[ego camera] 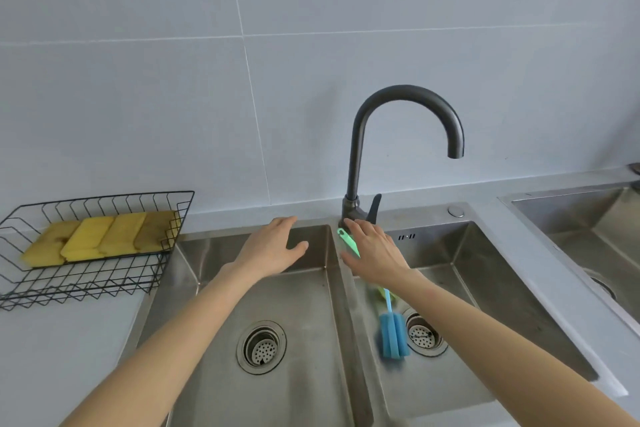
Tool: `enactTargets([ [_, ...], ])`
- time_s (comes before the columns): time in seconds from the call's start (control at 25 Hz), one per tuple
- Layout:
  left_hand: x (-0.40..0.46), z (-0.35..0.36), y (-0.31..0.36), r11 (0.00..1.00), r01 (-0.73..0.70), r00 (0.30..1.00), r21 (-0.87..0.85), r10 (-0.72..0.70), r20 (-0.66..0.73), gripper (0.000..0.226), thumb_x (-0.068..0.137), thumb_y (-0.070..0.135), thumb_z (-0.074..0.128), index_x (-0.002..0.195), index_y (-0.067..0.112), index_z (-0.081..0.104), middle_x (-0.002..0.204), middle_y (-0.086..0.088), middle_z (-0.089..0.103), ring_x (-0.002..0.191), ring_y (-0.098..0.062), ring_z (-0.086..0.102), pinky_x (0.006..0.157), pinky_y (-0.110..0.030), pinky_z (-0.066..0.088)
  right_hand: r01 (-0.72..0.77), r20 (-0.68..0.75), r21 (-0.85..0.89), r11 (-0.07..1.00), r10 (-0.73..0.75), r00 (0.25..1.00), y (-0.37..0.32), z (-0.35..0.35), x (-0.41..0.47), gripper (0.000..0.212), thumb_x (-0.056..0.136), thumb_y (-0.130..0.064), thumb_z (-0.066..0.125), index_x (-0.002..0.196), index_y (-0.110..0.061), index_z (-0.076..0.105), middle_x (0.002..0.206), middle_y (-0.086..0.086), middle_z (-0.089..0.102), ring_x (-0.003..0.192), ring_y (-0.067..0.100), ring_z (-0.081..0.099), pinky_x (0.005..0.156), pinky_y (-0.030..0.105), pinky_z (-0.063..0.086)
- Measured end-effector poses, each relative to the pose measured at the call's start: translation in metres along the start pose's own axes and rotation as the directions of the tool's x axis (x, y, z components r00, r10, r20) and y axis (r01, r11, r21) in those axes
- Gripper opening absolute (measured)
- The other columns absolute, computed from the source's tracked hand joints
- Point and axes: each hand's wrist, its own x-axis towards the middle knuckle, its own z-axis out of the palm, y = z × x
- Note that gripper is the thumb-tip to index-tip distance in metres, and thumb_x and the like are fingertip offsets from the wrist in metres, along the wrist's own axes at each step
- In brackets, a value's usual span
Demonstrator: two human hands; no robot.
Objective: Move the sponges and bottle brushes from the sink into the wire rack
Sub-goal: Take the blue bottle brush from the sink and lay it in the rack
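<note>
A black wire rack [166, 236] stands on the counter at the left, with several yellow sponges [100, 239] lying in it. In the right basin of the double sink [460, 274] a blue bottle brush [393, 336] lies beside the drain, its thin handle running up under my right wrist. A green brush handle [348, 243] rests against the divider near the faucet base. My right hand [374, 253] is spread over this green handle, with the fingers apart and not closed on it. My left hand [273, 250] hovers open above the back of the left basin, holding nothing.
A dark gooseneck faucet [356, 149] rises behind the divider, its spout over the right basin. Both basins have round strainer drains [261, 347]. A second steel sink [588, 218] sits at the far right. A tiled wall lies behind.
</note>
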Motion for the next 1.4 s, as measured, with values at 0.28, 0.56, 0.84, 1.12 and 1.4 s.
enactTargets([
  [0.28, 0.022, 0.048, 0.059, 0.999, -0.009, 0.997, -0.045, 0.012, 0.07, 0.06, 0.092, 0.037, 0.043, 0.145, 0.017, 0.023, 0.152, -0.005, 0.03, 0.137, -0.023, 0.035, 0.107, -0.039, 0.036, -0.032, 0.073, -0.015, 0.999, 0.033, 0.997, 0.069, -0.002, -0.008, 0.059, 0.093, -0.031, 0.046, 0.145, -0.015, 0.024, 0.146, 0.01, 0.037, 0.132, 0.03, 0.036, 0.108, 0.04, 0.033],
  [0.56, 0.044, 0.101, 0.09, 0.989, 0.027, 0.984, -0.148, -0.001, 0.177, 0.06, 0.091, 0.035, 0.045, 0.144, 0.014, 0.025, 0.15, -0.006, 0.034, 0.136, -0.022, 0.037, 0.109, -0.038, 0.035, -0.104, 0.153, 0.042, 0.994, 0.097, 0.983, 0.118, 0.013, -0.001, 0.057, 0.093, -0.028, 0.045, 0.145, -0.014, 0.027, 0.143, 0.013, 0.041, 0.131, 0.032, 0.039, 0.104, 0.04, 0.036],
  [0.84, 0.051, 0.161, 0.109, 0.962, 0.132, 0.961, -0.238, -0.065, 0.268, 0.056, 0.092, 0.025, 0.046, 0.142, 0.01, 0.027, 0.149, -0.01, 0.036, 0.136, -0.023, 0.036, 0.111, -0.036, 0.032, -0.195, 0.274, 0.127, 0.973, 0.155, 0.949, 0.147, 0.052, 0.019, 0.05, 0.092, -0.021, 0.045, 0.14, -0.012, 0.035, 0.136, 0.015, 0.049, 0.124, 0.033, 0.047, 0.098, 0.043, 0.042],
  [1.12, 0.076, 0.208, 0.115, 0.895, 0.312, 0.903, -0.319, -0.175, 0.392, 0.049, 0.092, 0.02, 0.046, 0.138, 0.008, 0.031, 0.143, -0.013, 0.04, 0.129, -0.027, 0.042, 0.104, -0.034, 0.037, -0.331, 0.397, 0.168, 0.929, 0.243, 0.885, 0.165, 0.09, 0.039, 0.045, 0.093, -0.022, 0.044, 0.135, -0.005, 0.038, 0.134, 0.018, 0.05, 0.119, 0.035, 0.051, 0.092, 0.042, 0.045],
  [1.4, 0.085, 0.267, 0.107, 0.819, 0.482, 0.799, -0.31, -0.266, 0.54, 0.069, 0.088, 0.027, 0.052, 0.145, 0.006, 0.019, 0.151, -0.012, 0.025, 0.139, -0.028, 0.029, 0.115, -0.039, 0.029, -0.512, 0.516, 0.239, 0.825, 0.339, 0.787, 0.181, 0.121, 0.048, 0.039, 0.091, -0.019, 0.045, 0.125, -0.001, 0.048, 0.119, 0.021, 0.061, 0.108, 0.036, 0.058, 0.087, 0.039, 0.048],
])
